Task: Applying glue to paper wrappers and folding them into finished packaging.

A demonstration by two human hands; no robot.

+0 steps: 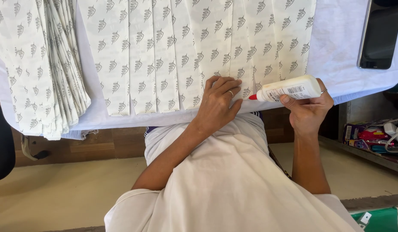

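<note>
Overlapping paper sheets [164, 56] lie on the table [349, 51], a stack [40, 64] left, a phone [380, 34] right.

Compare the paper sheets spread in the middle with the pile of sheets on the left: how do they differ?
The spread sheets lie flat in an overlapping row, pressed by the left hand; the pile is stacked thick, untouched, its edges fanned. The glue bottle in the right hand points at the row. Both share the same grey leaf print.

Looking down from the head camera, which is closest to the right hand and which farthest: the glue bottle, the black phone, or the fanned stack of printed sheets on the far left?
From the right hand:
1. Glue bottle: held in that hand, nozzle pointing left.
2. Black phone: upper right, on the white cloth.
3. Fanned stack of printed sheets: far left, beyond the left hand.
</note>
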